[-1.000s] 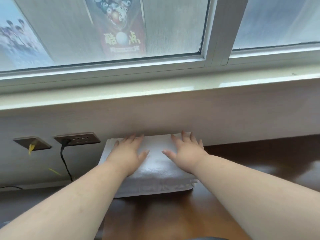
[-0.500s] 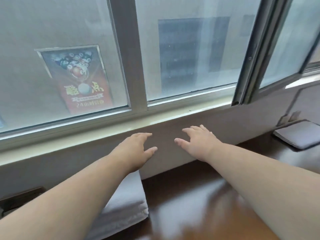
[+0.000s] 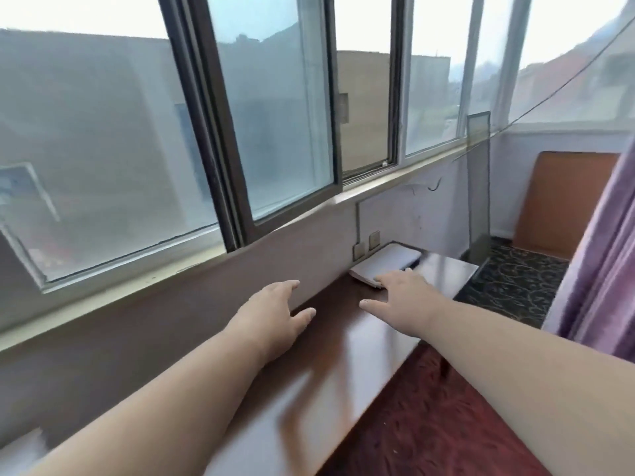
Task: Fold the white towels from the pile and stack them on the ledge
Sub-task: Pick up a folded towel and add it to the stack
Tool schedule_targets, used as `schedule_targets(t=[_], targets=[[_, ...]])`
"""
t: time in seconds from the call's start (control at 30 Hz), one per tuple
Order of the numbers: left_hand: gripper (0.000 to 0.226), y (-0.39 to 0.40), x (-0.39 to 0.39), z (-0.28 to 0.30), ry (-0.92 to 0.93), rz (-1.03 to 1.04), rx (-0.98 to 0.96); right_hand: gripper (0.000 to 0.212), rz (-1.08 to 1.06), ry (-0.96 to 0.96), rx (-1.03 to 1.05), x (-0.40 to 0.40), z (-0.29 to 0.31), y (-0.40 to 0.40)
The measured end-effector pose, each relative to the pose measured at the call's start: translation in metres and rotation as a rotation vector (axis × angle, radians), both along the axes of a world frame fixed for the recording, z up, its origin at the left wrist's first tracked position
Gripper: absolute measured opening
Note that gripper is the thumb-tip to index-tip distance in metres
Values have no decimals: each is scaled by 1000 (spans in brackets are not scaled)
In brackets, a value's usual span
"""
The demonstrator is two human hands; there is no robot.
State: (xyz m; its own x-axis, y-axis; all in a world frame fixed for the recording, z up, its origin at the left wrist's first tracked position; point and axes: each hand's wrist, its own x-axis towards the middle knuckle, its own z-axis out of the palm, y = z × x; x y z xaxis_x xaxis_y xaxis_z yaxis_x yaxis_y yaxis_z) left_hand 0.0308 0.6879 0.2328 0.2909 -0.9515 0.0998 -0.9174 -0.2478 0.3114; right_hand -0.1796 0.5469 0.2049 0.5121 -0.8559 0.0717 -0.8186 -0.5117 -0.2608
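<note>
Left hand point(image 3: 271, 316) and right hand point(image 3: 402, 300) are hovering, fingers spread and holding nothing, over glossy dark-brown wooden ledge point(image 3: 343, 352); right fingertips possibly touching flat white folded towel point(image 3: 386, 261).

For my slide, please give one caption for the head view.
Both empty hands, left and right, reach along the dark wooden ledge toward a folded white towel.
</note>
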Motion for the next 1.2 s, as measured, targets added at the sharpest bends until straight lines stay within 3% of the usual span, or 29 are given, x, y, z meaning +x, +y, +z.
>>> schedule_targets(t=[0.1,0.27,0.33,0.47,0.67,0.93,1.2], targets=[[69,-37,-54,-15,-4,-80,21,105,-77,15,20,-65,-13,-27],[72,-90,-92,-47,26,-106,56,85,-173,37,102,-128,-31,-64],[73,-113,-95,-60,29,-104,74,89,-179,32,105,-138,-36,-82],[75,-164,-98,-83,-1,-76,114,107,-187,42,67,-140,-50,-128],[74,-278,-89,-111,-73,-76,127,80,-188,121,30,-129,-68,-220],[73,-442,-61,-131,-55,-128,158,78,-275,104,98,-105,-76,-354],[74,-510,-53,-178,-69,-122,252,79,-274,156,216,-71,-122,-447]])
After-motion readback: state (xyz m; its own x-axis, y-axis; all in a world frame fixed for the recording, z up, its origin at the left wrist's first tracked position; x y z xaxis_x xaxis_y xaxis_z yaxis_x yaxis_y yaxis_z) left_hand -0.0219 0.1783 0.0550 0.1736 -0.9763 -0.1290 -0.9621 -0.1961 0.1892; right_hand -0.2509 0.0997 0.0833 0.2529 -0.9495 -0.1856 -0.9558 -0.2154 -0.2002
